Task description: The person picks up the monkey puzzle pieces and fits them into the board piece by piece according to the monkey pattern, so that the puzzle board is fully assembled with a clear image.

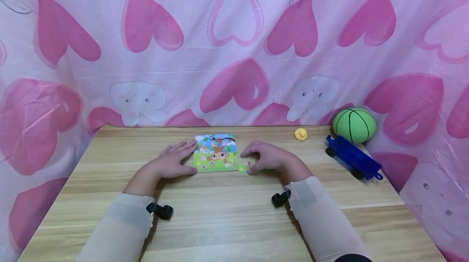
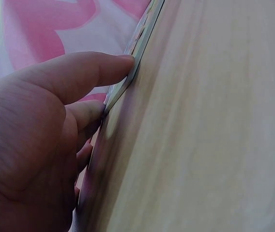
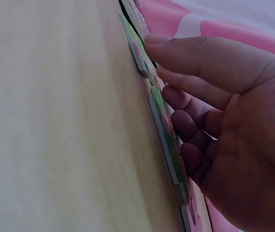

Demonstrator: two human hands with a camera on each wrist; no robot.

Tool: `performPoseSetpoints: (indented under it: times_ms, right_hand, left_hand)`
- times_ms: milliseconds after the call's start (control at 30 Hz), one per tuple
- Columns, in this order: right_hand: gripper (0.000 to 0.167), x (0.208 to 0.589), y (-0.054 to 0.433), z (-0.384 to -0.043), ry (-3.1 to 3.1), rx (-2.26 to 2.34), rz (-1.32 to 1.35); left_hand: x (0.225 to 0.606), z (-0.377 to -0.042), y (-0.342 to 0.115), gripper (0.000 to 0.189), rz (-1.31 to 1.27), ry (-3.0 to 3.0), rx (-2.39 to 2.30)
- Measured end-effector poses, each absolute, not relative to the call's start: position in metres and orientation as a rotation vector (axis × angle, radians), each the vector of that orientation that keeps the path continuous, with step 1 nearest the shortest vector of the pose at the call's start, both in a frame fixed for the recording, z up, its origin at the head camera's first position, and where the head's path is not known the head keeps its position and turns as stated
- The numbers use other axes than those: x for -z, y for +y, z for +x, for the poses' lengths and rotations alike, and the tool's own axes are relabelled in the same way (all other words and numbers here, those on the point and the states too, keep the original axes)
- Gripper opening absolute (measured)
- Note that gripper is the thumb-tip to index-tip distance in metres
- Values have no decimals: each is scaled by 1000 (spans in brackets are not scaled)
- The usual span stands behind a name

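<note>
A square jigsaw puzzle [image 1: 215, 154] with a cartoon monkey picture lies flat on the table. My left hand [image 1: 174, 160] is spread at its left side, fingertips and thumb [image 2: 123, 65] right at the puzzle's edge. On the other side my right hand [image 1: 269, 157] arches over loose puzzle pieces, thumb and forefinger apart. One green piece [image 1: 243, 167] lies by the puzzle's lower right corner, with the right thumb tip [image 3: 159, 43] close against it in the right wrist view. Another green piece [image 3: 162, 130] lies under the bent fingers, mostly hidden from the head view.
On the right of the wooden table [image 1: 227, 221] stand a small yellow duck [image 1: 301, 134], a green ball [image 1: 354, 125] with black lines and a blue toy trailer [image 1: 353, 158] with black wheels. A pink heart-patterned curtain [image 1: 227, 78] hangs behind the table.
</note>
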State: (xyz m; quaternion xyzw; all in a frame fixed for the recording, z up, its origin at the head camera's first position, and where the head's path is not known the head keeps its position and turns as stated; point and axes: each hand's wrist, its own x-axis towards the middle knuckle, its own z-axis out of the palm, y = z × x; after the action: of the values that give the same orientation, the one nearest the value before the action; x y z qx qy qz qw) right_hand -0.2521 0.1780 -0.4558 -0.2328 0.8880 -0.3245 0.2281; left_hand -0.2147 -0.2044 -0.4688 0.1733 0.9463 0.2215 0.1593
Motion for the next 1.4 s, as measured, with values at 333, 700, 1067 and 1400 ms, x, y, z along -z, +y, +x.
performPoseSetpoints:
  times_ms: [333,700,1067,1400]
  right_hand:
    - [45,453,174,-249,2481,828,-653]
    - [33,450,164,-246,2482,1059,-567]
    - [20,430,144,-240,2539,1117,-627]
    - [24,432,89,-241,2455,1198,-735]
  left_hand:
    - [467,-213,-203,95,505,2707,-633]
    - [465,-213,-203,93,503,2708,-636]
    - [467,-214,-204,87,511,2709,-629]
    - [467,-214,-203,85,508,2697,-634]
